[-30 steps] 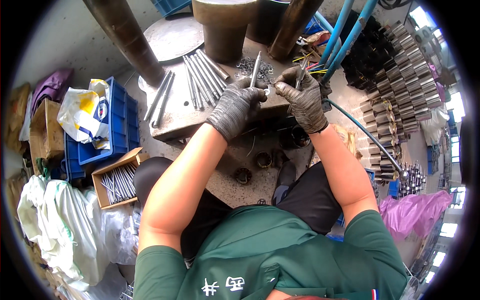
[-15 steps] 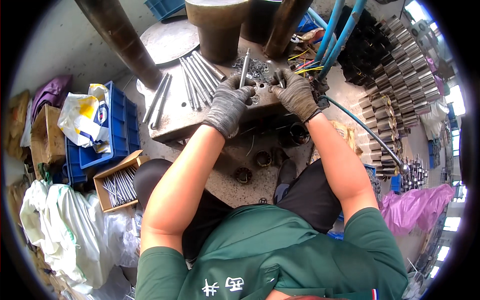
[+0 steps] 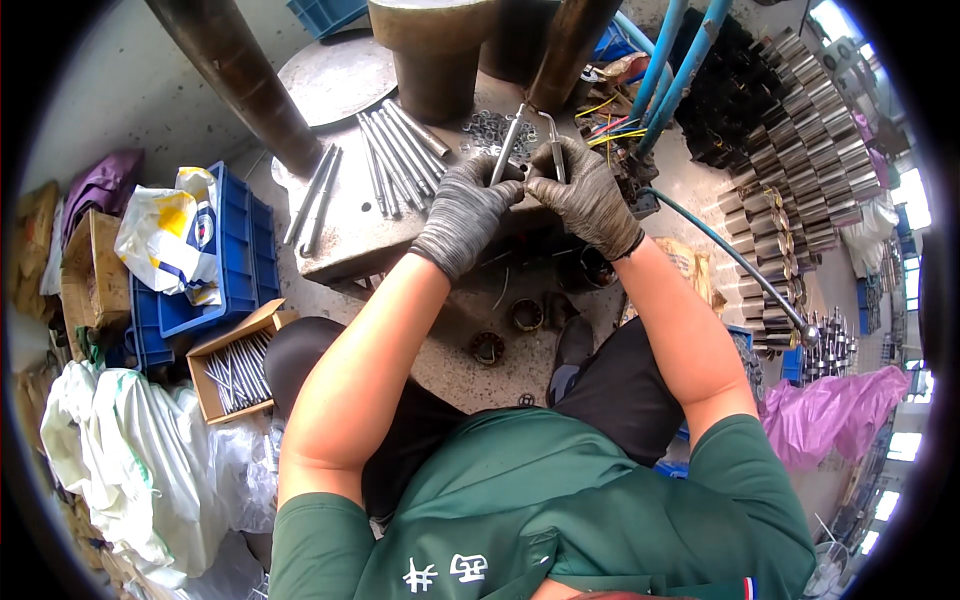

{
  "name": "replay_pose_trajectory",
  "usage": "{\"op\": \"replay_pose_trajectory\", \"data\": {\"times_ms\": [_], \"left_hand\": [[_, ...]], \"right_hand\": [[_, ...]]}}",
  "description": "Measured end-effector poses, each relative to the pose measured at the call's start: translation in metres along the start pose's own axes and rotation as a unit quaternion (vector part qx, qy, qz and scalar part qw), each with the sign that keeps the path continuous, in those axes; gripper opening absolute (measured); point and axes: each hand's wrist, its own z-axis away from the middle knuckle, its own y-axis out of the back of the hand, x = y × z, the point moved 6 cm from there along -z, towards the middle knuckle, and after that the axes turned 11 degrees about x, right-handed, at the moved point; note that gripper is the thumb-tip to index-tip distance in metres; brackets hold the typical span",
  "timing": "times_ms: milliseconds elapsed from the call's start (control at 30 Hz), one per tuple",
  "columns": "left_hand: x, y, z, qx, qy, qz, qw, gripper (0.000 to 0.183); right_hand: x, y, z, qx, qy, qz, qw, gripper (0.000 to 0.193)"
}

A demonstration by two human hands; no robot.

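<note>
My left hand (image 3: pixel 462 214), in a grey work glove, is closed round a slim metal shaft (image 3: pixel 508 146) that slants upward and has a narrower tip. Beside it, my gloved right hand (image 3: pixel 592 200) grips a dark hand tool with a thin bent tip (image 3: pixel 554 135); its kind is not clear. The two hands are close together over the near edge of the metal table (image 3: pixel 345 250). Past the fingers lies a heap of small metal rings (image 3: pixel 490 128). Several similar metal shafts (image 3: pixel 388 165) rest to the left of my left hand.
Thick steel columns (image 3: pixel 235 80) and a round block (image 3: pixel 430 60) rise behind. Blue hoses (image 3: pixel 668 85) and wires stand at right, near stacked metal cylinders (image 3: pixel 800 150). At left are a carton of rods (image 3: pixel 238 372) and blue crates (image 3: pixel 225 250).
My hands have drawn closer together. The shaft in my left hand has tilted and shifted right, and the tool in my right hand has turned upright, showing its bent tip.
</note>
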Motion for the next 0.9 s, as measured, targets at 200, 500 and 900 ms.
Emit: {"op": "replay_pose_trajectory", "data": {"times_ms": [200,500,900], "left_hand": [[0.001,0.004,0.005,-0.008,0.051,0.022,0.998,0.015],[0.002,0.014,0.004,0.047,0.048,-0.047,0.997,0.014],[-0.003,0.039,0.016,0.024,0.165,0.149,0.975,0.017]], "right_hand": [[0.003,0.004,-0.002,0.076,0.123,0.131,0.981,0.017],[0.047,0.029,-0.023,0.068,0.069,0.36,0.928,0.034],[-0.006,0.008,0.022,-0.072,-0.224,-0.129,0.963,0.082]]}}
